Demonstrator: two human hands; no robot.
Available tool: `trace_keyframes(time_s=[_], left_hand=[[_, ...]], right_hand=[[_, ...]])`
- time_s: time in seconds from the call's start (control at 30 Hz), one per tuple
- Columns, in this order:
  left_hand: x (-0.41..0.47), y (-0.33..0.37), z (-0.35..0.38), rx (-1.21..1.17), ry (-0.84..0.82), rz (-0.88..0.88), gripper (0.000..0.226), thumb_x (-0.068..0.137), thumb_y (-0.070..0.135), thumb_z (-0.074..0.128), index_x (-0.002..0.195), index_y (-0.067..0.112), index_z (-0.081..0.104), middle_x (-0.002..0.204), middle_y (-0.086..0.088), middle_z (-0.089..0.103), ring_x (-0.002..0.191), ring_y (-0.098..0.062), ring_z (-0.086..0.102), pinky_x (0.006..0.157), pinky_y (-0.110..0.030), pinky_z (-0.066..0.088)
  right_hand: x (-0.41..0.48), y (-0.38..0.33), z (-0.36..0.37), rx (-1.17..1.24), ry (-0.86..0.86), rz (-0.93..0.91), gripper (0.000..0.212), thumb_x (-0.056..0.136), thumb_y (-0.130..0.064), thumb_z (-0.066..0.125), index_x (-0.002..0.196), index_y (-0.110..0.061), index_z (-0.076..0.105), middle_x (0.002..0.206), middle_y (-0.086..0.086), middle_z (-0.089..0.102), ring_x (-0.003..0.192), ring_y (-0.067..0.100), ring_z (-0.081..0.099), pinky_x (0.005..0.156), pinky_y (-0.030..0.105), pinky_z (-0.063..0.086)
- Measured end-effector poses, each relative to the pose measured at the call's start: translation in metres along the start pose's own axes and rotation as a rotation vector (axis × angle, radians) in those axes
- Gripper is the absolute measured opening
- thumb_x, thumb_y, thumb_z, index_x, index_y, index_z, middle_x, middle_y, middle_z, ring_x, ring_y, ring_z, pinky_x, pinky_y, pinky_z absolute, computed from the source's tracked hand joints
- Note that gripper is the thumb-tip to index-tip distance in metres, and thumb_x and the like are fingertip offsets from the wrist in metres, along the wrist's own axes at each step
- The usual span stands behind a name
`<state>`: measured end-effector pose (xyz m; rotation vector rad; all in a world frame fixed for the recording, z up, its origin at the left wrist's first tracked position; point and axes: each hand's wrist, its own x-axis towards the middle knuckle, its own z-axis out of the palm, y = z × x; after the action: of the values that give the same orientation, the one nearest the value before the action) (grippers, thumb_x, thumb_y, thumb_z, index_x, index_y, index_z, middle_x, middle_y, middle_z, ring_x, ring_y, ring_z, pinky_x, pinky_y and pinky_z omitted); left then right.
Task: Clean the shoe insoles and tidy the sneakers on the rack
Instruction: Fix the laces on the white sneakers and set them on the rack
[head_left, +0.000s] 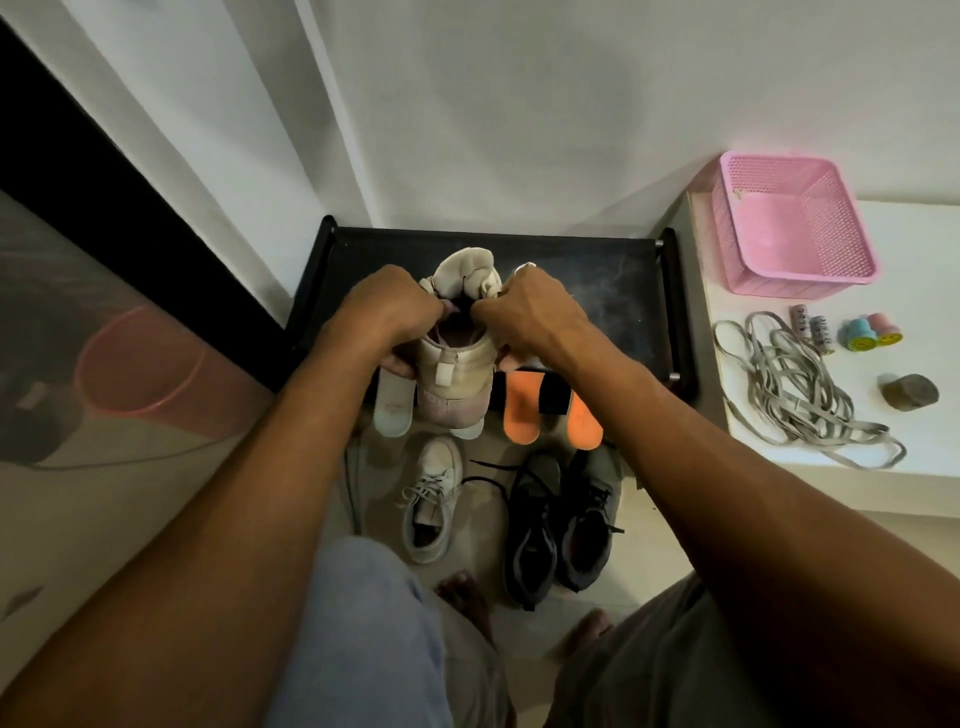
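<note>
A beige high-top sneaker (456, 364) stands on the black rack top (597, 291), heel toward me. My left hand (387, 312) grips its left collar and my right hand (524, 312) grips the right collar, pulling the opening apart. A pale insole (393, 405) hangs over the rack's front edge left of the shoe. Two orange insoles (521, 413) (584, 423) hang over the edge on the right. On the floor below lie the other beige sneaker (431, 501) and a pair of black sneakers (558, 525).
A white ledge (727, 457) on the right carries a pink basket (795, 223), loose grey laces (795, 389), small rolls and a brown lump (909, 392). White wall stands behind the rack. My bare feet (467, 597) and knees are near the floor shoes.
</note>
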<state>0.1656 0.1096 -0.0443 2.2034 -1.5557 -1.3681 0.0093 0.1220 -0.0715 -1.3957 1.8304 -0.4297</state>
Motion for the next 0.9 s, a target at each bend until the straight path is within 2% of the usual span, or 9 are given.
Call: trace_keyframes(time_s=[0.07, 0.1, 0.2, 0.3, 0.37, 0.5, 0.63, 0.7, 0.9], left_hand=[[-0.011, -0.016, -0.013, 0.041, -0.011, -0.031, 0.028, 0.095, 0.034, 0.069, 0.103, 0.008, 0.063, 0.094, -0.015, 0.07, 0.072, -0.035, 0.073, 0.053, -0.04, 0.062], [-0.015, -0.025, -0.019, 0.065, -0.02, -0.051, 0.028, 0.096, 0.034, 0.068, 0.1, 0.007, 0.062, 0.093, -0.016, 0.068, 0.07, -0.035, 0.071, 0.049, -0.037, 0.06], [-0.027, -0.054, -0.034, 0.128, -0.037, -0.121, 0.036, 0.094, 0.036, 0.07, 0.104, 0.003, 0.062, 0.099, -0.019, 0.067, 0.074, -0.041, 0.071, 0.057, -0.043, 0.062], [-0.035, -0.082, -0.046, 0.159, -0.051, -0.144, 0.035, 0.096, 0.033, 0.068, 0.105, 0.0, 0.063, 0.092, -0.019, 0.068, 0.073, -0.039, 0.071, 0.055, -0.04, 0.062], [-0.035, -0.096, -0.053, 0.167, -0.071, -0.153, 0.034, 0.097, 0.033, 0.067, 0.106, 0.001, 0.063, 0.087, -0.019, 0.071, 0.076, -0.038, 0.073, 0.055, -0.038, 0.062], [-0.034, -0.122, -0.058, 0.157, -0.078, -0.161, 0.034, 0.096, 0.035, 0.066, 0.109, 0.004, 0.063, 0.089, -0.023, 0.074, 0.075, -0.039, 0.075, 0.067, -0.048, 0.064], [-0.037, -0.149, -0.05, 0.139, -0.045, -0.127, 0.029, 0.098, 0.035, 0.064, 0.102, 0.007, 0.066, 0.084, -0.017, 0.074, 0.065, -0.034, 0.074, 0.052, -0.037, 0.061], [-0.039, -0.16, -0.047, 0.139, -0.037, -0.113, 0.029, 0.099, 0.037, 0.062, 0.097, 0.009, 0.068, 0.075, -0.014, 0.074, 0.058, -0.033, 0.073, 0.052, -0.036, 0.061], [-0.041, -0.172, -0.042, 0.136, 0.012, -0.096, 0.027, 0.101, 0.034, 0.059, 0.091, 0.01, 0.068, 0.066, -0.01, 0.07, 0.049, -0.029, 0.07, 0.045, -0.03, 0.057]], right_hand=[[-0.013, -0.012, 0.01, 0.035, -0.083, 0.004, 0.031, 0.088, -0.032, 0.067, 0.105, -0.006, 0.063, 0.081, 0.008, 0.073, 0.056, 0.019, 0.073, 0.052, 0.031, 0.061], [-0.018, -0.016, 0.016, 0.045, -0.123, 0.008, 0.032, 0.087, -0.032, 0.068, 0.105, -0.005, 0.063, 0.08, 0.008, 0.074, 0.056, 0.02, 0.073, 0.052, 0.031, 0.061], [-0.035, -0.03, 0.042, 0.053, -0.253, 0.001, 0.032, 0.088, -0.03, 0.067, 0.101, -0.001, 0.064, 0.07, 0.009, 0.074, 0.053, 0.02, 0.072, 0.046, 0.024, 0.055], [-0.044, -0.041, 0.07, 0.074, -0.383, 0.014, 0.031, 0.086, -0.029, 0.067, 0.099, -0.001, 0.067, 0.068, 0.011, 0.075, 0.063, 0.025, 0.075, 0.071, 0.04, 0.064], [-0.045, -0.046, 0.085, 0.091, -0.42, 0.027, 0.023, 0.087, -0.026, 0.067, 0.093, -0.004, 0.068, 0.07, 0.011, 0.076, 0.068, 0.027, 0.076, 0.078, 0.046, 0.063], [-0.047, -0.049, 0.111, 0.07, -0.426, 0.038, 0.02, 0.084, -0.024, 0.069, 0.09, -0.005, 0.069, 0.073, 0.011, 0.076, 0.069, 0.027, 0.076, 0.078, 0.047, 0.063], [-0.049, -0.046, 0.131, -0.003, -0.455, 0.039, 0.025, 0.078, -0.027, 0.07, 0.089, -0.005, 0.067, 0.075, 0.012, 0.076, 0.069, 0.027, 0.076, 0.076, 0.043, 0.064], [-0.052, -0.045, 0.138, -0.04, -0.473, 0.027, 0.023, 0.081, -0.027, 0.069, 0.088, -0.007, 0.064, 0.076, 0.012, 0.075, 0.067, 0.025, 0.075, 0.074, 0.038, 0.064], [-0.054, -0.044, 0.154, -0.135, -0.447, -0.034, 0.029, 0.082, -0.033, 0.069, 0.095, -0.008, 0.062, 0.084, 0.011, 0.074, 0.076, 0.025, 0.074, 0.077, 0.04, 0.064]])
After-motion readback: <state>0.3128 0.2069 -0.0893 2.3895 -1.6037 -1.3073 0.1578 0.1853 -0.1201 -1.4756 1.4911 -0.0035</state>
